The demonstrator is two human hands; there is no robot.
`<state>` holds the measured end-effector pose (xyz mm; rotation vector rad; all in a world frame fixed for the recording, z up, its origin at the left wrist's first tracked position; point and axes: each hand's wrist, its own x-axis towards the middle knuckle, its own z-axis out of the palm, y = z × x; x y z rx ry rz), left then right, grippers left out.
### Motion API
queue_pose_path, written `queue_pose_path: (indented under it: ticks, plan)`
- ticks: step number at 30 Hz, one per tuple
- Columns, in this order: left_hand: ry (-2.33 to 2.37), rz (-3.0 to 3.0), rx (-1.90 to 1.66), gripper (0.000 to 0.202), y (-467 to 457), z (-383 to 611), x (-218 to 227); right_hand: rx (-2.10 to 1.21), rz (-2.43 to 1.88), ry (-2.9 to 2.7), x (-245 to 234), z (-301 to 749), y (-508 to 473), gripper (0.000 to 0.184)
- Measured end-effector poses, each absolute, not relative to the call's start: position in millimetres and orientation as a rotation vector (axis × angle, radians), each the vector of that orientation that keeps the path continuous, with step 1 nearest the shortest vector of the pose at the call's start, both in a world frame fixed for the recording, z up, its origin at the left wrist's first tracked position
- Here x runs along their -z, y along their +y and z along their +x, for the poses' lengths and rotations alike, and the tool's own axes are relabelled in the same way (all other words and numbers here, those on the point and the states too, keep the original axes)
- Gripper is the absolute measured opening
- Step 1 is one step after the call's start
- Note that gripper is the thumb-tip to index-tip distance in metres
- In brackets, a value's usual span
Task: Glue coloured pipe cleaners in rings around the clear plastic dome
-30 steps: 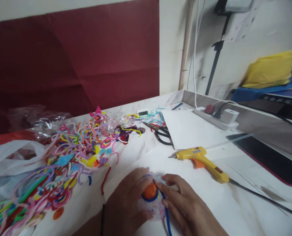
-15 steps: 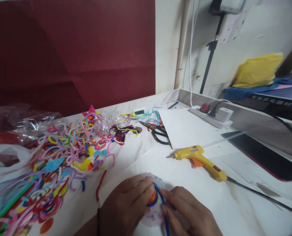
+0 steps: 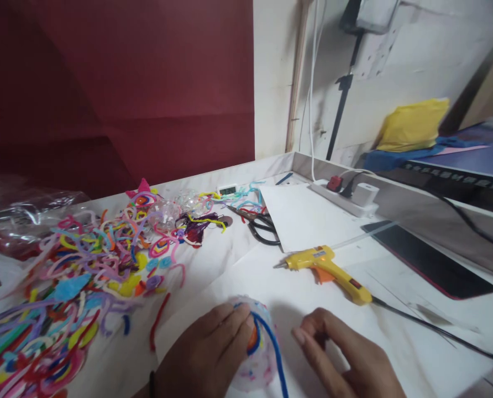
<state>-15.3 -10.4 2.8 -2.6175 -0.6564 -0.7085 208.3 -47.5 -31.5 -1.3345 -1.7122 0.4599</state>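
Note:
My left hand (image 3: 205,354) wraps round a clear plastic ball (image 3: 257,354) with an orange centre and holds it on the white table (image 3: 396,342). A blue pipe cleaner (image 3: 276,354) curves over the ball and runs down toward the frame's bottom edge. My right hand (image 3: 346,359) hovers just to the right of the ball, apart from it, its fingers loosely curled and holding nothing. A yellow glue gun (image 3: 329,268) lies on the table beyond my right hand.
A big heap of coloured pipe cleaners (image 3: 76,276) covers the table's left side, with plastic bags (image 3: 18,210) behind. Black scissors (image 3: 263,229), a white sheet (image 3: 304,218), a power strip (image 3: 350,199) and a dark tablet (image 3: 429,260) lie toward the back and right.
My right hand has let go of the ball and pipe cleaner and drawn away to the right. My left hand has tilted the ball up. The view has shifted right.

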Motion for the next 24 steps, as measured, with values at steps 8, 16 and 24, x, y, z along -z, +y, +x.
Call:
queue_pose_path:
  ticks: [8, 16, 24]
  plan:
    - [-0.584, -2.565, 0.807, 0.041, -4, -18, 3, 0.375, -1.698, -1.924, 49, 290, -8, 0.023]
    - [-0.581, -2.478, 0.973, 0.042, -4, -18, 3, 0.232, -1.836, -1.809, 49, 302, 1, 0.022]
    - [-0.670, -2.610, 0.786, 0.037, -9, -17, -2, 0.238, -1.859, -1.789, 39, 308, 24, 0.024]
